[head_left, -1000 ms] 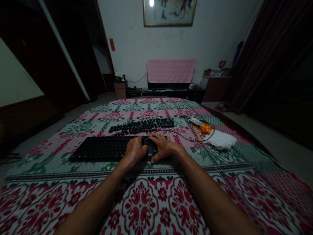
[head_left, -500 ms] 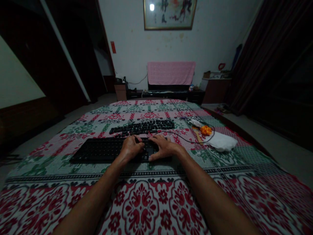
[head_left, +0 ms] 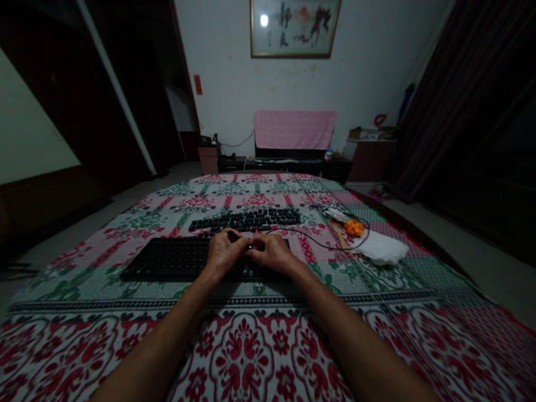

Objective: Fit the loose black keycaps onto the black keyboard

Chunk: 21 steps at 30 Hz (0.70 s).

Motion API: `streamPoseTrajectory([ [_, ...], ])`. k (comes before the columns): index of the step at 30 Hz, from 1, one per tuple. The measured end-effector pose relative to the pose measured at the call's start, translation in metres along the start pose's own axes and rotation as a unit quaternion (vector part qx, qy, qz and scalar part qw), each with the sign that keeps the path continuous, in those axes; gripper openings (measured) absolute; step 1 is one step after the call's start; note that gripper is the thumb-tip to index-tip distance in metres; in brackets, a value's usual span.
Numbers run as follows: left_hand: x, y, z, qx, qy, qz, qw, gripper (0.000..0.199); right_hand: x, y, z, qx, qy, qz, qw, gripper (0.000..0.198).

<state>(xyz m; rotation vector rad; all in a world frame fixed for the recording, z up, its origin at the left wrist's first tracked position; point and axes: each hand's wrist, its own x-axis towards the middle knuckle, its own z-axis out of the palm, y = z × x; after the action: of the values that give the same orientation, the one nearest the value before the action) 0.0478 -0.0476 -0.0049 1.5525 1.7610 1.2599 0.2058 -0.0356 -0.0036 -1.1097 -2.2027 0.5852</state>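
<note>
A black keyboard (head_left: 165,259) lies on a patterned cloth (head_left: 240,357), dark keycaps (head_left: 247,219) spread just beyond it. Over its right half, a person's left hand (head_left: 224,252) and right hand (head_left: 272,251) meet at curled fingertips; whether they pinch anything cannot be told. At right, a thin cable (head_left: 314,243) loops around an orange bundle (head_left: 354,228) beside white fabric (head_left: 385,249).
</note>
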Motion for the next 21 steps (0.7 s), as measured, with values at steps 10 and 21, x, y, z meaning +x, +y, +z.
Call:
streamPoseTrajectory([
  [10, -0.014, 0.005, 0.013, -0.002, 0.05, 0.052, 0.997, 0.021, 0.006, 0.002, 0.006, 0.039, 0.036, 0.135, 0.989, 0.015],
  [21, -0.014, 0.007, 0.033, 0.003, 0.017, 0.179, 0.984, 0.015, 0.005, 0.03, -0.01, 0.23, -0.069, 0.18, 0.954, 0.006],
])
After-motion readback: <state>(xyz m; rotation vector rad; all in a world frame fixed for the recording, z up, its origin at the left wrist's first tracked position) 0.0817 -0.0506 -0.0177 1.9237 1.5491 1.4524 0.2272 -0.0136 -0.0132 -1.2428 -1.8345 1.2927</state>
